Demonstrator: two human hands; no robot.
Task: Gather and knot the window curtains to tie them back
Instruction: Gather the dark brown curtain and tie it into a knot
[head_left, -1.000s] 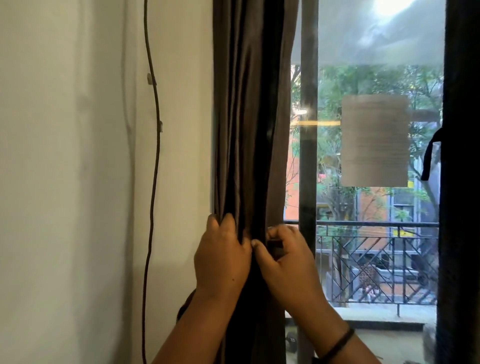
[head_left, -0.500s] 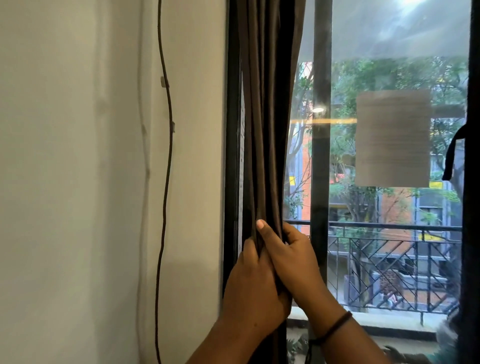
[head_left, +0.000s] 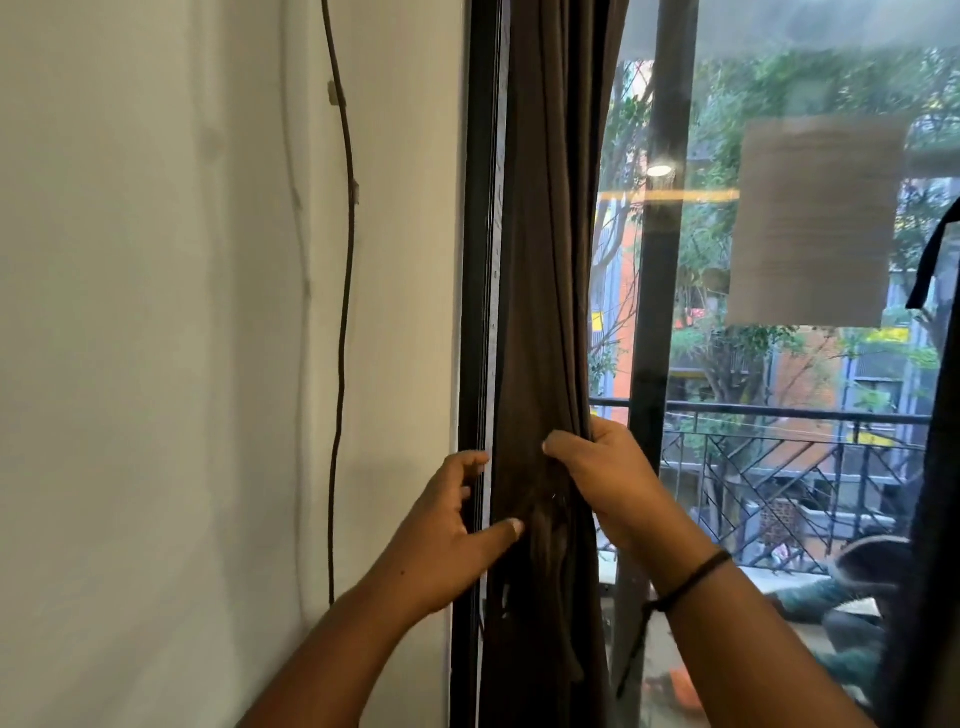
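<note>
A dark brown curtain (head_left: 550, 270) hangs gathered into a narrow bundle beside the black window frame (head_left: 475, 260). My right hand (head_left: 602, 478) grips the bundle from its right side at about waist height of the pane, fingers wrapped round the folds. My left hand (head_left: 447, 530) is just left of the bundle, fingers spread in front of the frame, thumb tip touching the fabric. Below the hands the cloth is bunched and twisted. A second dark curtain (head_left: 935, 467) fills the far right edge.
A white wall (head_left: 182, 364) with a thin dark cable (head_left: 343, 312) running down it lies to the left. A vertical window bar (head_left: 654, 291) stands behind the curtain. A paper sheet (head_left: 815, 218) is stuck on the glass. A balcony railing (head_left: 779, 457) shows outside.
My left hand has let go of the bundle and moved out to its left with fingers open. My right hand stays clamped on the curtain, which is pulled tighter, showing more frame.
</note>
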